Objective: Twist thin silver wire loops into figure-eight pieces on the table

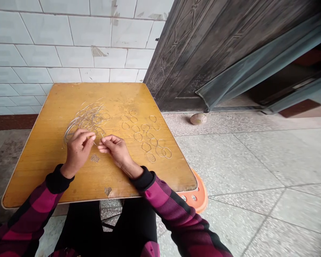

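Observation:
My left hand [79, 150] and my right hand [115, 150] hover low over a yellow wooden tabletop [42, 167], their fingertips close together. Each pinches a thin silver wire [102, 135] between thumb and fingers, though the wire is hard to follow at this size. Just beyond my left hand lies a loose tangle of silver wire [88, 119]. Several small closed wire loops [146, 137] are spread on the table to the right of my right hand, not touching it.
The table's near edge is chipped, and its far corner stands by a white tiled wall [42, 43]. A dark carved door [203, 53] stands to the right. An orange plastic stool [198, 196] pokes out under the right edge, and a small round object [198, 119] lies on the speckled floor.

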The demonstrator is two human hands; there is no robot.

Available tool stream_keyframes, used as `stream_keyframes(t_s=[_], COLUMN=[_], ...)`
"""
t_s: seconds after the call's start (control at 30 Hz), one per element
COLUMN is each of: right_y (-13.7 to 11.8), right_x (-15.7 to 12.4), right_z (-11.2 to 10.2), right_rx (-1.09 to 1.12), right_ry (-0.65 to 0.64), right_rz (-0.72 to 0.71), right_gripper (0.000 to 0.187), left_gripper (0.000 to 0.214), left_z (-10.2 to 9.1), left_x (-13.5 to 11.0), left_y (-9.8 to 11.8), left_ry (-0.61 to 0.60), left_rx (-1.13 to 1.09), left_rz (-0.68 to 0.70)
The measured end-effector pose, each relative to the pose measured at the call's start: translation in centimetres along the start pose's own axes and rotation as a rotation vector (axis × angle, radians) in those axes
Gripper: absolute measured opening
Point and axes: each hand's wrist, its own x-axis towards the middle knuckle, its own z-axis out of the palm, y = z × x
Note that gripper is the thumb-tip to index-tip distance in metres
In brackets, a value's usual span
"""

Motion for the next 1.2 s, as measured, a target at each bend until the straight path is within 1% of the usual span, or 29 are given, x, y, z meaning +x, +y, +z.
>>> stream_keyframes(t_s=[0.07,0.17,0.27,0.33,0.43,0.5,0.57,0.6,0.67,0.73,0.83,0.9,1.03,1.13,1.2], right_y=[0.2,0.8,1.3,1.4,1.0,0.5,-0.1,-0.4,-0.7,-0.8,-0.7,-0.7,-0.8,-0.9,-0.9], right_x=[0.0,0.0,0.2,0.4,0.3,0.0,-0.4,-0.7,-1.1,-1.3,-1.4,-1.3,-1.4,-1.5,-1.6], right_z=[0.2,0.5,0.3,0.1,-0.4,-0.6,-0.6,-0.5,-0.4,-0.3,-0.3,-0.5,-0.9,-1.0,-1.0], right_rx=[0.0,-0.06,-0.19,-0.317,-0.54,-0.688,-0.808,-0.857,-0.94,-1.022,-1.133,-1.188,-1.241,-1.283,-1.302], right_ry=[0.019,0.036,0.018,-0.001,0.006,0.051,0.099,0.102,0.067,-0.005,-0.091,-0.11,-0.119,-0.101,-0.08], right_rz=[-0.032,-0.096,-0.176,-0.255,-0.416,-0.539,-0.675,-0.747,-0.883,-0.965,-0.956,-0.93,-0.941,-0.993,-1.037], right_gripper=[0.031,0.027,0.025,0.022,0.018,0.014,0.011,0.013,0.02,0.027,0.029,0.026,0.025,0.026,0.026], left_gripper=[0.013,0.017,0.021,0.02,0.016,0.015,0.017,0.018,0.02,0.022,0.022,0.021,0.021,0.02,0.02], left_z=[0.2,0.7,1.1,1.2,1.2,1.1,1.1,1.1,1.3,1.4,1.5,1.5,1.2,1.2,1.1], left_x=[-0.3,-0.6,-0.5,-0.4,-0.3,-0.2,-0.3,-0.3,-0.3,-0.2,0.0,0.0,0.1,0.1,0.1], left_y=[0.4,0.3,-0.1,-0.3,-0.1,0.0,0.0,0.1,0.1,0.1,0.1,0.2,0.2,0.1,-0.1], left_ry=[-0.087,-0.172,-0.194,-0.195,-0.182,-0.178,-0.201,-0.224,-0.268,-0.285,-0.267,-0.263,-0.24,-0.221,-0.231], left_rx=[-0.034,-0.148,-0.316,-0.418,-0.512,-0.559,-0.608,-0.638,-0.713,-0.793,-0.862,-0.887,-0.962,-1.044,-1.117], left_rz=[-0.018,-0.177,-0.357,-0.433,-0.484,-0.506,-0.541,-0.565,-0.618,-0.66,-0.679,-0.685,-0.747,-0.802,-0.838])
